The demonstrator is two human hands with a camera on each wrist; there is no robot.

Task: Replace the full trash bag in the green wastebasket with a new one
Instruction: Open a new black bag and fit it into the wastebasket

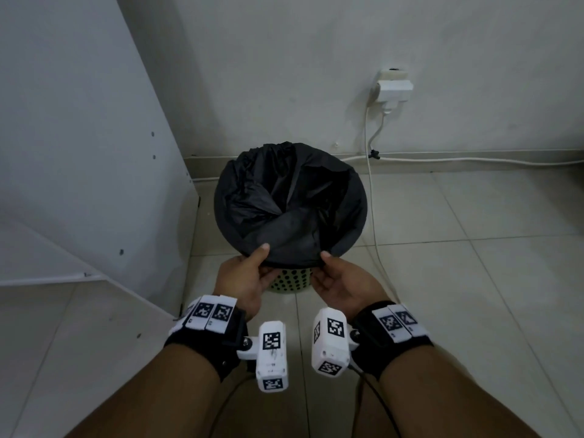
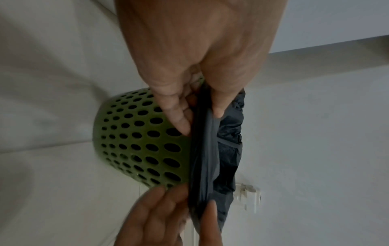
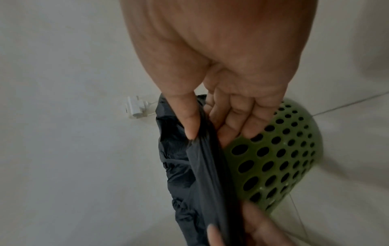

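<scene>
A green wastebasket point(image 1: 290, 281) with round holes stands on the tiled floor near the wall, lined with a black trash bag point(image 1: 289, 200) folded over its rim. My left hand point(image 1: 249, 273) pinches the bag's near edge, thumb on top and fingers below. My right hand point(image 1: 335, 276) pinches the same edge a little to the right. In the left wrist view the left hand point(image 2: 200, 119) grips the black fold point(image 2: 205, 158) against the green wastebasket point(image 2: 136, 146). In the right wrist view the right hand point(image 3: 206, 131) holds the bag point(image 3: 202, 174) beside the wastebasket point(image 3: 280, 159).
A white cabinet panel point(image 1: 79, 137) stands close on the left of the basket. A wall socket with a white adapter point(image 1: 393, 88) is behind on the right, and its cable point(image 1: 371, 200) runs down past the basket's right side. Open tiled floor point(image 1: 474, 263) lies to the right.
</scene>
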